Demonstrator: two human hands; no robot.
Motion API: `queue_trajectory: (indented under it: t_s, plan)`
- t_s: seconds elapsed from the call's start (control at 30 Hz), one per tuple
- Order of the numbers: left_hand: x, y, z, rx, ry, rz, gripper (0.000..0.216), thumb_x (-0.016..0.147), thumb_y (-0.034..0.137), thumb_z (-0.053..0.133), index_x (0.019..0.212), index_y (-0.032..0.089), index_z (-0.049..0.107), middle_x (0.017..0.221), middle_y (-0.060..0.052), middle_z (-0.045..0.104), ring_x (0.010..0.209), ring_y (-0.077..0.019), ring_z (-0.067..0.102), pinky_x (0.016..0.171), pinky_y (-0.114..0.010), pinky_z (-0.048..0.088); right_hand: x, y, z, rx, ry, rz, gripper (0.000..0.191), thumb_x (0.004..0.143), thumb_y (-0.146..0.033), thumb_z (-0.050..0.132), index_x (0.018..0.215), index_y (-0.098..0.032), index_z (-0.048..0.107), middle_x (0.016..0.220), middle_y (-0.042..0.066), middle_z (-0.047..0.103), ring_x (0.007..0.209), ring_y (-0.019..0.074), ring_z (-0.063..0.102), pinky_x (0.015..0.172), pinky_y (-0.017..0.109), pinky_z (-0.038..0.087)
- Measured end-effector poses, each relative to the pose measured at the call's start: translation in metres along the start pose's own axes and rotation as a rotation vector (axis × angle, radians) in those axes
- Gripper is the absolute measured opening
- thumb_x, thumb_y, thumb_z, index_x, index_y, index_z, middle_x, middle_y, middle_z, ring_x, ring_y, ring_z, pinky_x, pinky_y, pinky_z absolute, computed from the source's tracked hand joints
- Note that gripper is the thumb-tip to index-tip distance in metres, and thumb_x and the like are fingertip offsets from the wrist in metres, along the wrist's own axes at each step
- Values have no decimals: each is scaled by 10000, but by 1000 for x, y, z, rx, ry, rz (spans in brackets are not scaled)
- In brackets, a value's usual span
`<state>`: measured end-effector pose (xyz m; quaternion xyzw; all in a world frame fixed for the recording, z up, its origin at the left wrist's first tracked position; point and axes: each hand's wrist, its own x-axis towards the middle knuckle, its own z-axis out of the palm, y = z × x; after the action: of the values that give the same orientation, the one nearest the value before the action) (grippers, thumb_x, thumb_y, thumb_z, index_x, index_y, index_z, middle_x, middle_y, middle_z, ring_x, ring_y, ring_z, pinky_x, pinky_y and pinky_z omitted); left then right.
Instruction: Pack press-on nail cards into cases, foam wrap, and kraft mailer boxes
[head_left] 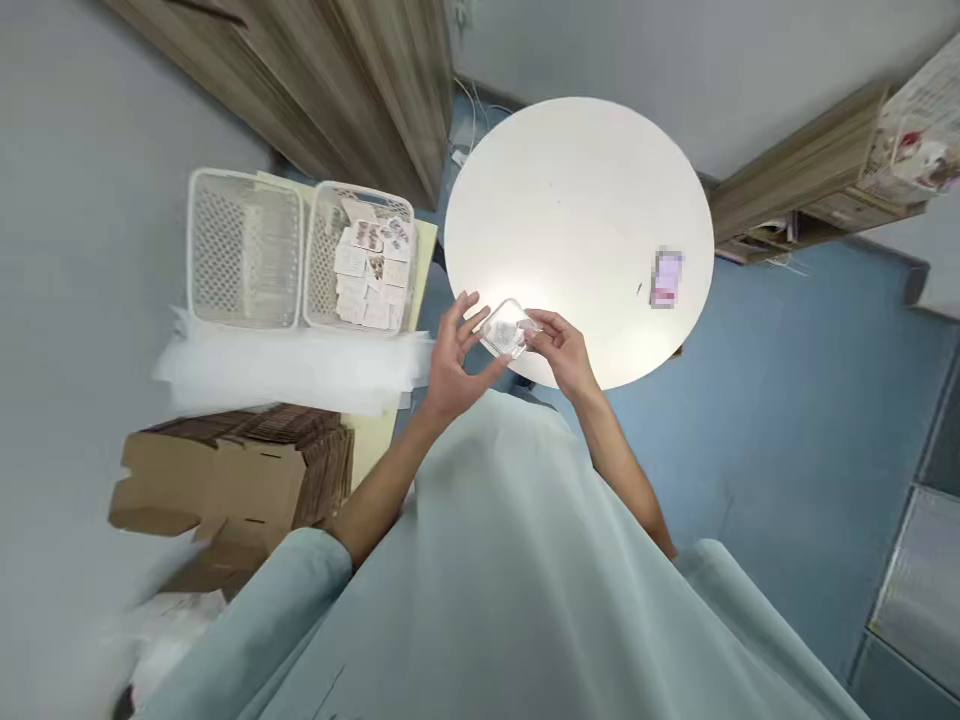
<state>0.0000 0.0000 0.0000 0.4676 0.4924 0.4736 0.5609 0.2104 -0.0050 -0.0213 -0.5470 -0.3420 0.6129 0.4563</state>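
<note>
Clear plastic forms a small, square, round-cornered case [501, 332], which both hands hold at the near edge of the round white tabletop [577, 200]; whether its underside touches the surface cannot be told. The left hand [456, 368] grips it lightly, the thumb at its near corner and the fingers spread along its left side. The right hand [561, 352] pinches its right corner between thumb and bent fingers. Near the tabletop's right edge lies a pixelated lilac-and-pink rectangle [666, 278]. Beyond the left edge, two white perforated plastic baskets [217, 240] stand side by side, the one nearer the tabletop holding printed paper cards [371, 275].
</note>
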Motion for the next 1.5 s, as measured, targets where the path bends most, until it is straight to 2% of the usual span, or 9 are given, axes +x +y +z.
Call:
queue_trajectory:
  t_s: [0.07,0.17,0.33,0.53,0.73,0.93,1.17,1.33,1.5]
  plan:
    - [7,-6,13,32,-27,-108,927,826,769,927,1550,254,663,1544,-184,731,1377,-344,749,1131,-457,626,-2,-2,-28,-22,-32,5,640,846,-715,956,1300,-286,817,1279,77,855,1128,268,799,1033,439,690]
    - [13,-10,35,72,-93,-263,792,826,716,940,1394,193,764,1269,-166,836,1203,-321,804,1059,-456,655,-2,-4,-65,-59,-93,-1,639,855,-735,939,1295,-285,829,1285,88,859,1172,290,797,1085,476,675]
    - [9,-10,70,86,-139,-401,669,750,534,1024,1280,174,832,1196,-156,864,1163,-334,807,1058,-483,657,2,2,-103,-141,-185,-45,604,921,-733,875,1330,-292,824,1307,99,847,1213,311,788,1106,496,658]
    - [3,-30,100,88,-1,-456,645,693,445,1031,1230,156,822,1145,-125,842,998,-266,804,979,-448,676,-5,13,-110,-355,4,-98,665,947,-762,821,1449,-342,702,1518,106,722,1250,309,745,1075,496,667]
    - [5,-36,115,39,10,-482,603,719,382,969,1259,181,793,1214,-98,804,992,-252,801,949,-440,681,-27,17,-90,-603,81,-153,637,886,-643,922,1348,-300,648,1439,126,685,1305,345,693,1097,548,646]
    - [6,-36,107,58,-64,-488,699,707,409,1002,1333,192,778,1240,-106,788,1066,-279,807,1038,-469,661,-25,20,-80,-611,76,-109,507,927,-533,870,1299,-296,619,1419,110,682,1319,326,690,1153,559,619]
    - [18,-23,65,35,-238,-468,1049,706,545,1051,1617,232,636,1578,-195,703,1493,-423,670,1251,-570,579,-17,4,-79,-147,-184,59,653,734,-599,1029,1164,-301,637,1488,72,706,1411,308,717,1310,559,541]
    - [25,-14,46,84,-351,-475,1091,682,577,1062,1613,191,643,1566,-213,719,1462,-451,695,1270,-628,565,-21,-3,-69,-33,-235,134,684,673,-591,1067,1149,-297,673,1525,60,710,1439,311,717,1375,582,477]
    - [25,-15,36,135,-336,-483,1083,639,592,1078,1553,158,694,1521,-222,742,1441,-460,707,1227,-609,606,-23,1,-56,9,-230,182,738,642,-567,1085,1208,-294,699,1459,73,769,1440,317,723,1352,580,507]
